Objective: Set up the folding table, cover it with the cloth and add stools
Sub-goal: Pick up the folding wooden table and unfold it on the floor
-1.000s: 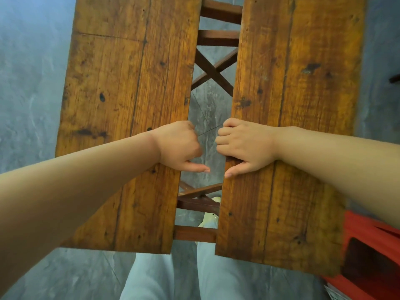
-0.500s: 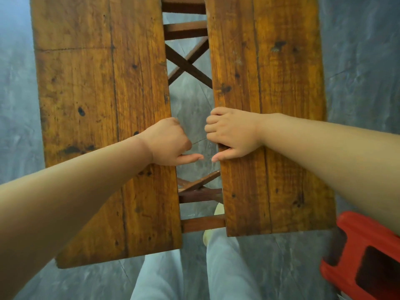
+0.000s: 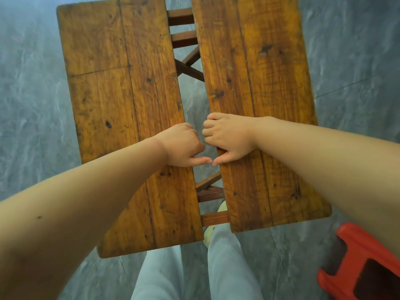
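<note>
The wooden folding table stands below me with its top split into a left panel (image 3: 121,100) and a right panel (image 3: 259,83). A narrow gap runs between them, showing dark crossed braces (image 3: 188,66) and rails underneath. My left hand (image 3: 184,146) curls over the inner edge of the left panel, fingers hooked into the gap. Gripping the inner edge of the right panel the same way is my right hand (image 3: 227,137). The two thumbs almost touch over the gap. A red plastic stool (image 3: 355,265) sits at the lower right. No cloth is in view.
Grey marbled floor (image 3: 36,105) surrounds the table on all sides. My legs in pale trousers (image 3: 194,273) stand at the table's near end, with a light shoe (image 3: 208,232) showing under the gap.
The gap between the two panels has narrowed as both hands came closer together. The view has pulled back and the far end of the left panel now shows.
</note>
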Tool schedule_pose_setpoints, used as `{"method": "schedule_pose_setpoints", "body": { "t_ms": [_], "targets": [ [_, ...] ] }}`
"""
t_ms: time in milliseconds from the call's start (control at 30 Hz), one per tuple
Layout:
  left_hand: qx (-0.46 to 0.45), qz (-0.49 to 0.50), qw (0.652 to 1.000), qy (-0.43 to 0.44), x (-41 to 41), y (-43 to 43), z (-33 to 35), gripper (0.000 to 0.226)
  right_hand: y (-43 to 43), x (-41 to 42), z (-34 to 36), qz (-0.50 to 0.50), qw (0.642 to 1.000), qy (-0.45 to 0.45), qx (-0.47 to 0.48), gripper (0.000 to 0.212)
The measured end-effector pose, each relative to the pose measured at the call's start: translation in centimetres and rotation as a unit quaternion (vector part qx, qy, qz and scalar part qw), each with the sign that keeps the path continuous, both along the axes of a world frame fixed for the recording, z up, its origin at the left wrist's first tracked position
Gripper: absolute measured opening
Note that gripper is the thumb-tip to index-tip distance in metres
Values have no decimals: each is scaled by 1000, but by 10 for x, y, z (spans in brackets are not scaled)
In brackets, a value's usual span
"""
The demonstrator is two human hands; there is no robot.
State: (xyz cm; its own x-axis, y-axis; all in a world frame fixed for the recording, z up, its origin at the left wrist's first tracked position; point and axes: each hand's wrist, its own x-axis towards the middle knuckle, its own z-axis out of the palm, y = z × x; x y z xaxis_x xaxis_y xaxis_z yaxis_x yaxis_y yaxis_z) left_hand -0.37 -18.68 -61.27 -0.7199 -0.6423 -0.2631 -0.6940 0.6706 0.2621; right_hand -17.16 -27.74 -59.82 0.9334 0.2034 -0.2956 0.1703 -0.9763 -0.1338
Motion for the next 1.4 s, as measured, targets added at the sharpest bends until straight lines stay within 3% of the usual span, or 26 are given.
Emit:
{"method": "schedule_pose_setpoints", "body": {
  "t_ms": [300, 567, 667, 1033, 1400],
  "targets": [
    [1, -69, 998, 10, 18, 8, 3, 53, 5, 2, 8, 0, 1000, 25, -3, 68],
    [15, -84, 992, -92, 9, 5, 2, 57, 17, 14, 5, 8, 989, 124, -81, 80],
    [16, -70, 995, -71, 5, 5, -5, 55, 19, 21, -1, 14, 987, 135, -90, 82],
    [-11, 4, 998, -60, 24, 37, -5, 52, 22, 1, 9, -44, 985, 163, -36, 66],
    [-44, 13, 997, -64, 31, 46, -16, 61, 25, -20, -2, -80, 991, 106, 15, 62]
  ]
}}
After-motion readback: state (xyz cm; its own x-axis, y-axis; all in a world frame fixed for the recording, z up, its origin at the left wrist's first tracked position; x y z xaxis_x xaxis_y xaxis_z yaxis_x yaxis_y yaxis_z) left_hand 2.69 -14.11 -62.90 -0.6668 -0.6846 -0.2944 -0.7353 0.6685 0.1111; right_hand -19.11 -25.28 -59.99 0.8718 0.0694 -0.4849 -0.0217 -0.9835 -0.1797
